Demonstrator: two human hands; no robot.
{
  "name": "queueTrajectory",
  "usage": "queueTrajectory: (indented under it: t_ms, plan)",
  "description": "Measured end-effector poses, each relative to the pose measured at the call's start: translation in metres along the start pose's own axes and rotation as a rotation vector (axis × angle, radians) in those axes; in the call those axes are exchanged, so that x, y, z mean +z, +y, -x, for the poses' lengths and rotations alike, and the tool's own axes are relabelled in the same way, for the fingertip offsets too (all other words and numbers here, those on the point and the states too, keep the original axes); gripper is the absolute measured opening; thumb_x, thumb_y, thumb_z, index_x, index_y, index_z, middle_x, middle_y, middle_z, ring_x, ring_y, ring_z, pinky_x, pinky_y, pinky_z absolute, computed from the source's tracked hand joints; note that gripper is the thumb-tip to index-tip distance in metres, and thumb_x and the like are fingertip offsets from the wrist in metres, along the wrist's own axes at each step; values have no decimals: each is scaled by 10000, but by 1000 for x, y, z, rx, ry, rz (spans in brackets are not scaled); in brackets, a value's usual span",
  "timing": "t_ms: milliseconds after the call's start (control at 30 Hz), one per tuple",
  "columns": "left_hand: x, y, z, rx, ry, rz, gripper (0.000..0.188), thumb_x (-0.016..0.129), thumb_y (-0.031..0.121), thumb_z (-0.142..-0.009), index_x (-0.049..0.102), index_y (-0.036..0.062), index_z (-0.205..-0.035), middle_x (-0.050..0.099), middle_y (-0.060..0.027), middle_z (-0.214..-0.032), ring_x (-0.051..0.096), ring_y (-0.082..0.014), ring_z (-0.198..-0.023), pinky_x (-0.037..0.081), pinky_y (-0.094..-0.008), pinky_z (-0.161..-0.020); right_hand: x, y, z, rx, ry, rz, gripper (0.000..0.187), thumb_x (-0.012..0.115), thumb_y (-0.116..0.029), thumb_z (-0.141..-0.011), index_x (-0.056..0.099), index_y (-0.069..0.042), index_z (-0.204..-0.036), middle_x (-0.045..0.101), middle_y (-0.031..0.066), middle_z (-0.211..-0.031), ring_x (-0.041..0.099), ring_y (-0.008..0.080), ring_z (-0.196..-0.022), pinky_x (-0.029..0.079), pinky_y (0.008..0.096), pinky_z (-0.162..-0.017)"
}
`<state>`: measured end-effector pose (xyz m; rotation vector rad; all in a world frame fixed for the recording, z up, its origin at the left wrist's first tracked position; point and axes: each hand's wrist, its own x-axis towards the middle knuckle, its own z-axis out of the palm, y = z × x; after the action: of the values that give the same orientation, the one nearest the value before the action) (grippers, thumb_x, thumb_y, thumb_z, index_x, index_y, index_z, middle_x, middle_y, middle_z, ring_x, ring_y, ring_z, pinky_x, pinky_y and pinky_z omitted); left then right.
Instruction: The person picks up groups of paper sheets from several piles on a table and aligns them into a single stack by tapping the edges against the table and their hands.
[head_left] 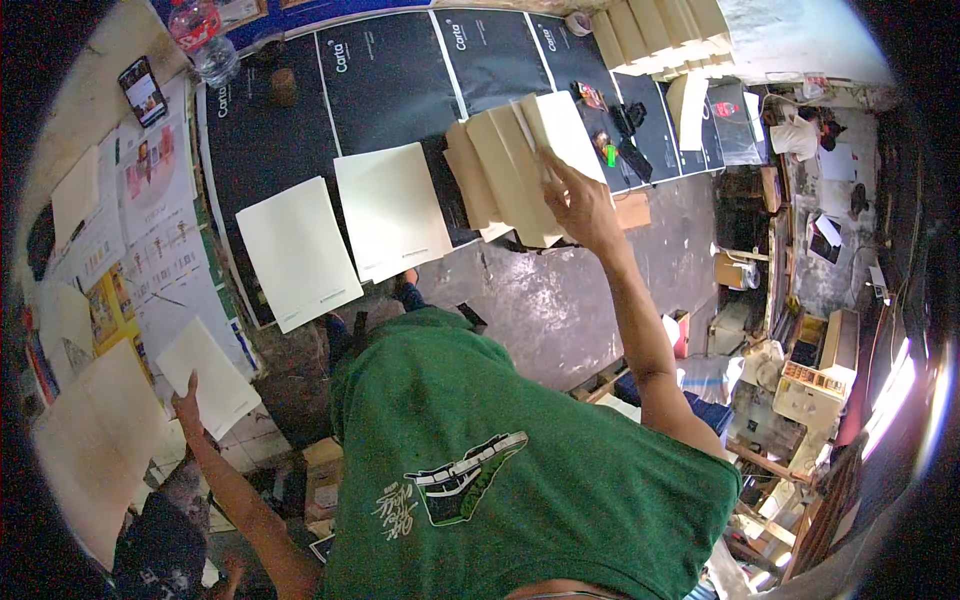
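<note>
My left hand [187,405] grips the near edge of a white paper sheet [210,375], thumb on top, above the paper-strewn surface at the left. My right hand [580,205] reaches over the right side of a thick cream paper stack [505,165], fingers bent against its sheets. The stack's layers are fanned and uneven, with a paler sheet [565,125] at its far right. Two white paper piles lie along the near edge of the black-covered table: the left pile [298,255] and the right pile [393,212]. The fingertips under the left sheet are hidden.
More cream paper stacks [665,35] stand at the table's far end. A plastic bottle [205,45] and a phone [142,90] are at the far left. Small items, including a green lighter [611,155], lie right of my right hand. Another person [795,135] is at the far right.
</note>
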<state>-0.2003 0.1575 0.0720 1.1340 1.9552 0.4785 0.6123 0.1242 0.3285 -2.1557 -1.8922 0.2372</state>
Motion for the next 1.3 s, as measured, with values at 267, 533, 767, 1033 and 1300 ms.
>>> queueTrajectory:
  t_ms: [267, 533, 767, 1033, 1300]
  plan:
    - [-1, 22, 16, -76, 39, -132, 714, 779, 439, -799, 586, -66, -1265, 635, -155, -1244, 589, -278, -1084, 447, -415, -951, 7, -16, -1, -71, 71, 100, 521, 768, -363, -799, 632, -85, -1219, 677, 164, -1116, 692, 345, -919, 571, 420, -785]
    - [-4, 22, 17, -100, 20, -140, 707, 775, 425, -807, 576, -67, -1274, 626, -153, -1261, 584, -278, -1098, 435, -411, -968, 4, -13, 0, -8, 55, 56, 518, 808, -325, -773, 667, -59, -1194, 697, 151, -1110, 700, 313, -953, 569, 390, -818]
    - [-4, -21, 2, -34, 21, 39, 725, 779, 455, -794, 583, -72, -1252, 625, -176, -1259, 587, -303, -1129, 426, -424, -995, -2, -17, -5, -31, 34, 23, 467, 783, -260, -805, 655, -55, -1204, 694, 156, -1108, 699, 324, -945, 564, 394, -811]
    - [4, 106, 21, 70, 485, -999, 790, 795, 482, -767, 514, -4, -1322, 536, -184, -1332, 458, -331, -1288, 404, -457, -1043, -36, -29, 4, 144, -108, 28, 698, 530, -83, -927, 244, -235, -1545, 633, 268, -1141, 644, 433, -1009, 537, 501, -807]
    - [195, 276, 80, 634, 291, -411, 748, 712, 402, -835, 425, -39, -1366, 469, -240, -1325, 426, -412, -1258, 334, -519, -1063, 73, -160, -37, -253, -162, 407, 252, 573, -125, -848, 647, 46, -1017, 549, 327, -1199, 671, 361, -816, 590, 456, -614]
